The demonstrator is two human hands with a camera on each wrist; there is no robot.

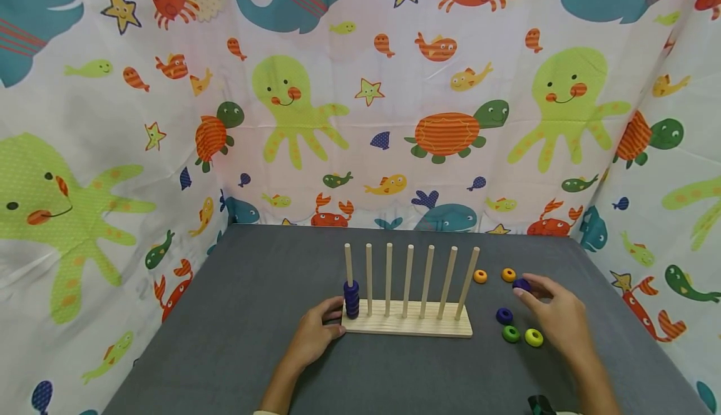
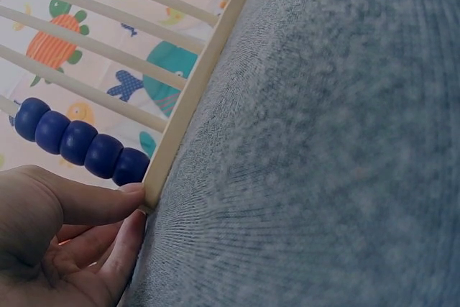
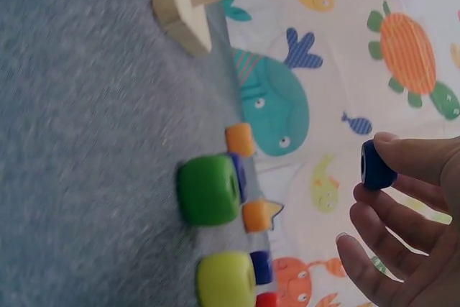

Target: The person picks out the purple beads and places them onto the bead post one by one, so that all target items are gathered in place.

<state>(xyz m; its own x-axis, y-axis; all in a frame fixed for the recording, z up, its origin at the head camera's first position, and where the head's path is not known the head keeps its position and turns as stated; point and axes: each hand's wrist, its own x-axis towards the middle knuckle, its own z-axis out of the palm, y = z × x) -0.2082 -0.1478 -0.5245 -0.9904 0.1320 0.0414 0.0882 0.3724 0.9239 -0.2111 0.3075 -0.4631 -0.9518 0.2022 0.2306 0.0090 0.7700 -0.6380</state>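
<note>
A wooden peg rack [image 1: 408,324] with a row of upright pegs stands on the table; several dark blue beads [image 1: 352,300] are stacked on its leftmost peg. My left hand [image 1: 317,333] grips the left end of the rack's base between thumb and fingers, as the left wrist view shows. Off the table, to the right of the rack, my right hand [image 1: 554,308] pinches a blue bead [image 3: 378,166] between thumb and fingertip. Below it lie another blue bead [image 1: 504,315], a green bead [image 1: 511,333] and a yellow-green bead [image 1: 533,338].
Two orange beads [image 1: 480,276] lie behind, right of the rack. The right wrist view also shows a further blue bead [image 3: 262,267] and a red bead [image 3: 267,300]. A sea-animal curtain [image 1: 366,121] surrounds the grey table [image 1: 253,277]. A dark green object [image 1: 541,404] shows at the front edge.
</note>
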